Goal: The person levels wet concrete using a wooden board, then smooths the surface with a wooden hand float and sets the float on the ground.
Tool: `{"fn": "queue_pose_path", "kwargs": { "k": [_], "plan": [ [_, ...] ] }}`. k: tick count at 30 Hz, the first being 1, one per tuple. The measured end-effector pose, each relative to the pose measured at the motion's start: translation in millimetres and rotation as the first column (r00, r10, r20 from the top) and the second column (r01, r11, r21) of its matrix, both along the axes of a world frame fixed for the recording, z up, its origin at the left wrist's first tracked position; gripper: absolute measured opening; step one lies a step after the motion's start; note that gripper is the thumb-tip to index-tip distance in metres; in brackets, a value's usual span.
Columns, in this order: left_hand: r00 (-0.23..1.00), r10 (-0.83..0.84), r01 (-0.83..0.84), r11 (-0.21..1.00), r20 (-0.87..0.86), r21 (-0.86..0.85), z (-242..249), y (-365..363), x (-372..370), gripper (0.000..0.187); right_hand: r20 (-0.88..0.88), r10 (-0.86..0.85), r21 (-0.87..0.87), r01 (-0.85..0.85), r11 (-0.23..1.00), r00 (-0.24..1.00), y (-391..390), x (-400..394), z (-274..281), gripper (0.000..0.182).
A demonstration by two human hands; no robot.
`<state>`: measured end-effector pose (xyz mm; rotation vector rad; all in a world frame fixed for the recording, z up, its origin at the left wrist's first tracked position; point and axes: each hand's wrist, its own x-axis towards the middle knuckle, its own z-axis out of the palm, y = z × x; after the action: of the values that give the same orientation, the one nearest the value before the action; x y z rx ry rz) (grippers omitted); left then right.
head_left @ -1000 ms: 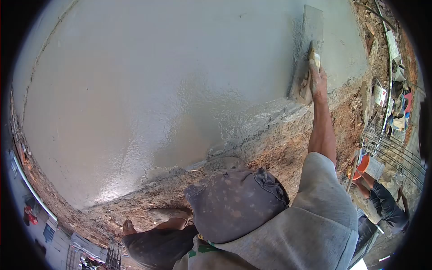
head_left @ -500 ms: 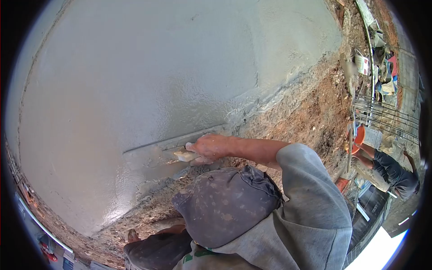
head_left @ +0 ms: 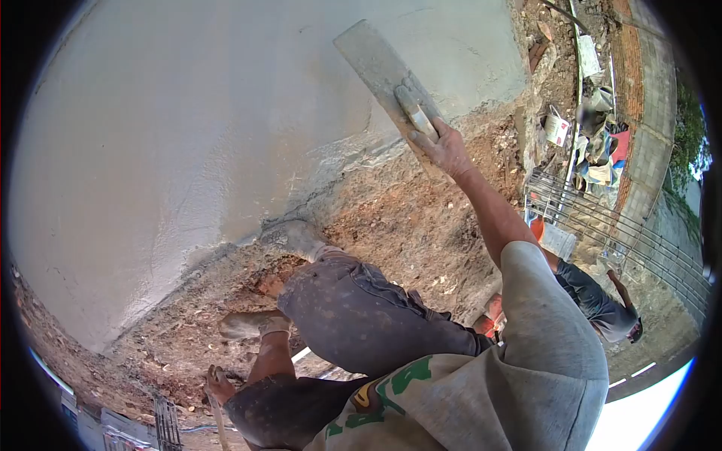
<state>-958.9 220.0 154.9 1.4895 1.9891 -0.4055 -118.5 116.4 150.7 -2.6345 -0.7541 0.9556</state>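
My right hand [head_left: 445, 150] grips the pale handle of a long rectangular finishing trowel [head_left: 376, 64], its blade coated in grey cement. That arm reaches out to the upper right, and in this view the blade overlaps the smooth wet concrete [head_left: 188, 113] and its edge. Low on the left, beside my bent knee, my left hand [head_left: 218, 385] is closed around a thin wooden stick [head_left: 221, 425] that runs down out of view. A cement-covered foot [head_left: 295, 239] rests at the concrete's edge, and my other foot [head_left: 252, 325] is on the soil.
Rough brown soil [head_left: 406, 225] borders the slab. To the right are a white bucket [head_left: 556, 128], a pile of sacks [head_left: 602, 154] and a cage of steel bars [head_left: 617, 214]. Another person [head_left: 602, 301] in dark clothes bends near an orange container [head_left: 537, 227].
My right hand has left the concrete's near edge and swung up and right, bringing the trowel into full sight. The view has shifted, uncovering my legs and feet.
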Motion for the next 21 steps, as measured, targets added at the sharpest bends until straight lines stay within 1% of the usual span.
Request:
{"fn": "queue_pose_path", "kwargs": {
  "k": [1, 2, 3, 5, 6, 7, 8, 9, 10, 12, 14, 15, 17, 19, 21],
  "plan": [
    [0.996, 0.091, -0.09, 0.995, 0.017, -0.029, 1.3, -24.0, -17.1, 0.046, 0.002, 0.038, -0.029, -0.038, 0.999, 0.999, -4.7, -0.2, 10.3, 0.061],
    [0.967, 0.249, -0.227, 0.942, 0.06, -0.249, 48.9, -15.9, 42.3, 0.046, -0.067, 0.096, -0.127, -0.104, 0.986, 0.993, 8.6, -8.6, 34.6, 0.062],
    [0.988, 0.136, -0.118, 0.972, 0.076, -0.202, 49.1, -24.7, 43.2, 0.046, -0.14, 0.147, -0.21, -0.175, 0.962, 0.979, 21.6, -20.9, 57.7, 0.064],
    [0.995, -0.08, 0.085, 0.992, 0.06, -0.095, 52.7, -51.5, 37.9, 0.046, -0.249, 0.356, -0.138, -0.397, 0.907, 0.901, 17.1, -38.7, 71.8, 0.061],
    [0.997, -0.021, 0.028, 0.995, 0.078, -0.093, 88.0, -36.6, 105.5, 0.044, -0.249, 0.472, -0.104, -0.508, 0.855, 0.846, 12.6, -49.2, 79.5, 0.059],
    [0.987, 0.059, -0.045, 0.995, 0.151, -0.094, 81.7, -35.1, 107.5, 0.043, -0.242, 0.583, -0.068, -0.613, 0.787, 0.775, 7.9, -56.1, 83.4, 0.057],
    [0.965, 0.145, -0.125, 0.986, 0.216, -0.107, 76.2, -41.9, 102.2, 0.043, -0.255, 0.634, -0.055, -0.666, 0.744, 0.73, 2.3, -57.9, 84.2, 0.056],
    [0.902, 0.258, -0.249, 0.966, 0.347, -0.071, 66.8, -43.2, 119.4, 0.041, -0.271, 0.681, -0.041, -0.715, 0.698, 0.68, -3.8, -62.9, 81.3, 0.056],
    [0.877, 0.36, -0.368, 0.929, 0.318, -0.035, 90.9, -35.0, 197.0, 0.042, -0.289, 0.72, -0.034, -0.758, 0.651, 0.631, -12.1, -67.1, 75.2, 0.055],
    [0.913, 0.179, -0.215, 0.975, 0.367, 0.061, 52.9, -63.1, 214.8, 0.042, -0.283, 0.77, -0.044, -0.81, 0.585, 0.571, -27.8, -60.4, 54.1, 0.054],
    [0.95, 0.024, -0.027, 1.0, 0.313, 0.003, 42.7, -99.6, 254.4, 0.04, -0.289, 0.806, -0.06, -0.85, 0.523, 0.517, -52.1, -61.0, 25.7, 0.052],
    [0.936, 0.019, -0.035, 0.999, 0.351, 0.038, 36.0, -120.8, 279.0, 0.038, -0.279, 0.826, -0.073, -0.868, 0.491, 0.49, -61.0, -54.1, 9.2, 0.052],
    [0.953, -0.023, 0.025, 1.0, 0.303, -0.002, 24.1, -152.6, 312.0, 0.037, -0.244, 0.869, -0.093, -0.902, 0.422, 0.432, -78.5, -40.3, -26.0, 0.05],
    [0.943, 0.043, -0.058, 0.998, 0.331, 0.036, -8.8, -181.1, 314.8, 0.037, -0.186, 0.914, -0.113, -0.932, 0.345, 0.361, -94.5, -19.0, -67.1, 0.049],
    [0.933, 0.085, -0.122, 0.989, 0.349, 0.088, -39.0, -195.5, 326.9, 0.037, -0.128, 0.932, -0.092, -0.94, 0.329, 0.339, -99.4, 5.6, -104.9, 0.049]
  ]
}}
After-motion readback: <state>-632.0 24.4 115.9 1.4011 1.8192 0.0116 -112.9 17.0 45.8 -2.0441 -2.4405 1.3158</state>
